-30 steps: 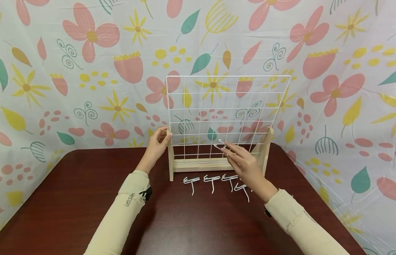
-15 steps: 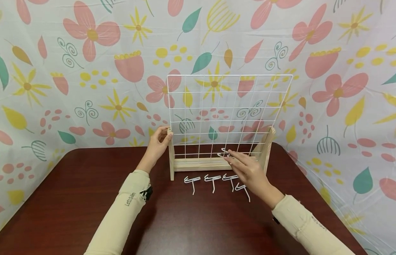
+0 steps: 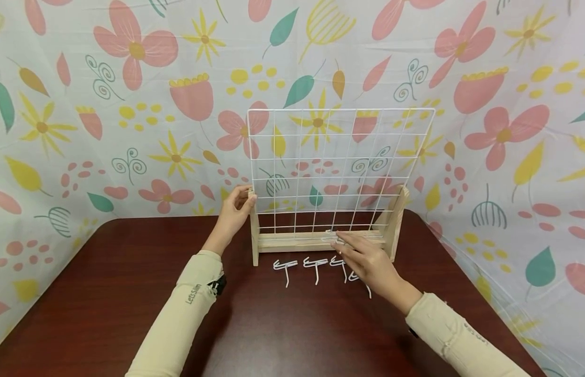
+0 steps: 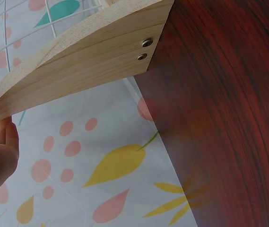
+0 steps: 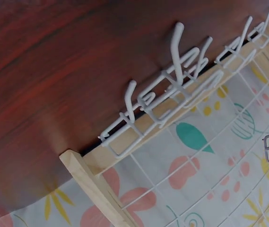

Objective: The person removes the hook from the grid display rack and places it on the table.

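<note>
A white wire grid panel (image 3: pixel 339 110) stands upright in a pale wooden base (image 3: pixel 297 244). My left hand (image 3: pixel 232 213) grips the top of the base's left upright (image 4: pixel 82 59), thumb in front. Between thumb and fingers, my right hand (image 3: pixel 371 263) pinches a white wire hook (image 3: pixel 331 239), which overlaps the lower rail in the head view. At the right wrist view's edge, this hook's looped end (image 5: pixel 267 153) shows beside a fingertip. Several similar hooks (image 3: pixel 316 263) lie in front of the base, prongs toward me; my right hand partly covers the rightmost ones.
The stand rests on a dark red-brown table (image 3: pixel 264 330), near its back edge. Close behind hangs a white floral cloth (image 3: pixel 146 125), which also runs along the right side. The right wooden upright (image 3: pixel 396 220) rises behind my right hand.
My right hand has come down with the hook, from in front of the lower grid wires to the wooden rail's level, and slightly right. My left hand stays on the upright.
</note>
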The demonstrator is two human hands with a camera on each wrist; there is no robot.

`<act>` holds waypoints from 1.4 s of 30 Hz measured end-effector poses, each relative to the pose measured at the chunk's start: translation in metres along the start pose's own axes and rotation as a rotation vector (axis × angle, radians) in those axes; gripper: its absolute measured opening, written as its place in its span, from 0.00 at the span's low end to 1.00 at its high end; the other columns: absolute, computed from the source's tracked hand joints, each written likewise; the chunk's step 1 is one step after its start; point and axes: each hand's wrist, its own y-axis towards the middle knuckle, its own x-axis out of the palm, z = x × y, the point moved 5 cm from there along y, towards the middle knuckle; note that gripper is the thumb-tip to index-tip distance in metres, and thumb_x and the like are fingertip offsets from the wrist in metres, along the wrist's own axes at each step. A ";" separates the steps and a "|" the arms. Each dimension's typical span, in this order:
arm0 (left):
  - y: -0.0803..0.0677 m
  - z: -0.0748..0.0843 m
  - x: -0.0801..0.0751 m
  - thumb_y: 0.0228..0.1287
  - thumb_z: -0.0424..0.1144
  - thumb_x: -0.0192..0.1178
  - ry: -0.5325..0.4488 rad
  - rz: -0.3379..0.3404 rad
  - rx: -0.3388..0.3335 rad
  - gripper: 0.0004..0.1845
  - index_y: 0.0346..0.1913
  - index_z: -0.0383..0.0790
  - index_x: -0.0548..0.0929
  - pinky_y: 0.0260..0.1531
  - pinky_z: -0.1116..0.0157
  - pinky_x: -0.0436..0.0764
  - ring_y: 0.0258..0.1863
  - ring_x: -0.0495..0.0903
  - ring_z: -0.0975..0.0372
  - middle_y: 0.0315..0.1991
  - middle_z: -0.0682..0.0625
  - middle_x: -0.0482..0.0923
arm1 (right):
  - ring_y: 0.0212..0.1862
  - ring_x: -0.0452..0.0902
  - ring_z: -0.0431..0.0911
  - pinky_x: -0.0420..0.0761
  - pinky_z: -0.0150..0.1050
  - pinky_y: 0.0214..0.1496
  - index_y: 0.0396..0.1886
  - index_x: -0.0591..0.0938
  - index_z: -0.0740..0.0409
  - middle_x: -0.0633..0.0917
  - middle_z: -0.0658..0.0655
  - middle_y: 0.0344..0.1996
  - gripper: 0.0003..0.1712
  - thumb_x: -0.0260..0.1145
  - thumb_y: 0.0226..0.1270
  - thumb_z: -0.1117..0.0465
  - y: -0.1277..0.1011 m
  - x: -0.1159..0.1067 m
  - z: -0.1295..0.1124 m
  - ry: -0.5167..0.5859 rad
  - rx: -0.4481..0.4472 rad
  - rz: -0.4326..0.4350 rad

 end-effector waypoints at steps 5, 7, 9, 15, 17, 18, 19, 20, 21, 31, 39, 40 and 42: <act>0.001 -0.001 0.000 0.72 0.43 0.55 -0.011 0.000 -0.003 0.23 0.66 0.40 0.69 0.51 0.58 0.73 0.52 0.74 0.51 0.57 0.38 0.74 | 0.50 0.79 0.59 0.79 0.49 0.51 0.46 0.86 0.61 0.82 0.64 0.52 0.22 0.49 0.78 0.53 -0.006 0.003 -0.001 -0.020 -0.004 -0.048; 0.001 -0.001 0.000 0.72 0.42 0.55 -0.016 0.002 -0.001 0.23 0.66 0.40 0.69 0.50 0.59 0.73 0.52 0.74 0.51 0.57 0.38 0.74 | 0.49 0.79 0.60 0.79 0.50 0.49 0.46 0.86 0.62 0.82 0.64 0.51 0.23 0.48 0.79 0.53 -0.009 0.004 -0.002 -0.030 -0.011 -0.065; 0.001 -0.001 0.000 0.72 0.42 0.55 -0.014 0.004 -0.001 0.23 0.66 0.39 0.69 0.49 0.60 0.74 0.51 0.74 0.51 0.56 0.38 0.74 | 0.49 0.80 0.60 0.80 0.51 0.47 0.46 0.86 0.62 0.82 0.65 0.50 0.24 0.46 0.79 0.53 -0.011 0.006 -0.004 -0.044 -0.025 -0.078; 0.001 -0.001 0.000 0.72 0.41 0.55 -0.002 0.007 0.002 0.22 0.65 0.40 0.70 0.47 0.62 0.75 0.49 0.75 0.53 0.55 0.39 0.75 | 0.48 0.81 0.59 0.80 0.51 0.47 0.46 0.86 0.60 0.83 0.64 0.49 0.26 0.43 0.80 0.53 -0.018 0.010 -0.006 -0.057 -0.059 -0.116; 0.001 0.000 0.000 0.72 0.41 0.55 -0.007 0.006 0.008 0.22 0.65 0.39 0.70 0.48 0.61 0.75 0.50 0.75 0.52 0.55 0.39 0.75 | 0.49 0.81 0.58 0.80 0.50 0.47 0.46 0.86 0.60 0.83 0.64 0.49 0.26 0.43 0.80 0.53 -0.021 0.012 -0.006 -0.054 -0.063 -0.126; 0.001 0.000 0.000 0.72 0.41 0.55 -0.009 0.006 0.012 0.22 0.65 0.39 0.70 0.48 0.60 0.75 0.50 0.75 0.52 0.55 0.38 0.75 | 0.49 0.80 0.58 0.80 0.50 0.48 0.46 0.86 0.60 0.83 0.64 0.49 0.26 0.43 0.80 0.53 -0.023 0.013 -0.006 -0.055 -0.065 -0.133; 0.000 0.001 0.000 0.72 0.41 0.55 -0.007 0.005 0.016 0.22 0.65 0.39 0.70 0.49 0.60 0.75 0.50 0.75 0.51 0.55 0.38 0.75 | 0.49 0.80 0.57 0.80 0.49 0.48 0.46 0.86 0.60 0.83 0.64 0.49 0.26 0.43 0.80 0.53 -0.025 0.015 -0.006 -0.052 -0.067 -0.140; 0.000 0.001 0.000 0.72 0.41 0.55 -0.004 0.003 0.017 0.22 0.65 0.39 0.69 0.49 0.59 0.75 0.50 0.75 0.51 0.55 0.38 0.75 | 0.49 0.80 0.57 0.80 0.49 0.48 0.45 0.86 0.60 0.83 0.64 0.49 0.26 0.43 0.80 0.53 -0.027 0.016 -0.007 -0.055 -0.072 -0.146; 0.000 0.000 0.000 0.72 0.41 0.55 -0.002 0.001 0.017 0.22 0.65 0.39 0.69 0.50 0.59 0.75 0.51 0.75 0.51 0.55 0.38 0.75 | 0.49 0.81 0.57 0.80 0.49 0.48 0.45 0.87 0.60 0.84 0.64 0.49 0.27 0.43 0.80 0.53 -0.028 0.017 -0.007 -0.059 -0.076 -0.151; -0.001 -0.001 0.001 0.72 0.41 0.55 -0.009 -0.001 0.003 0.22 0.65 0.40 0.70 0.52 0.57 0.74 0.52 0.75 0.50 0.56 0.38 0.74 | 0.46 0.82 0.56 0.82 0.49 0.43 0.44 0.87 0.60 0.85 0.64 0.47 0.27 0.42 0.80 0.53 -0.043 0.024 -0.011 -0.071 -0.132 -0.175; 0.000 -0.002 0.000 0.72 0.42 0.55 -0.008 -0.004 -0.007 0.23 0.65 0.40 0.70 0.52 0.57 0.74 0.52 0.74 0.50 0.56 0.38 0.74 | 0.46 0.82 0.56 0.82 0.47 0.44 0.43 0.87 0.60 0.85 0.64 0.46 0.26 0.42 0.81 0.55 -0.047 0.027 -0.012 -0.058 -0.181 -0.211; 0.000 -0.002 0.000 0.72 0.43 0.55 -0.014 -0.004 -0.008 0.23 0.66 0.40 0.70 0.52 0.57 0.74 0.53 0.74 0.50 0.56 0.38 0.74 | 0.46 0.82 0.57 0.82 0.47 0.44 0.43 0.87 0.60 0.85 0.64 0.46 0.27 0.42 0.81 0.55 -0.048 0.028 -0.012 -0.055 -0.184 -0.212; 0.000 -0.001 0.000 0.72 0.43 0.55 -0.009 -0.005 -0.008 0.23 0.66 0.41 0.69 0.52 0.57 0.73 0.53 0.74 0.50 0.56 0.38 0.74 | 0.46 0.82 0.57 0.82 0.47 0.44 0.43 0.87 0.60 0.85 0.64 0.46 0.27 0.41 0.81 0.55 -0.048 0.028 -0.012 -0.048 -0.184 -0.217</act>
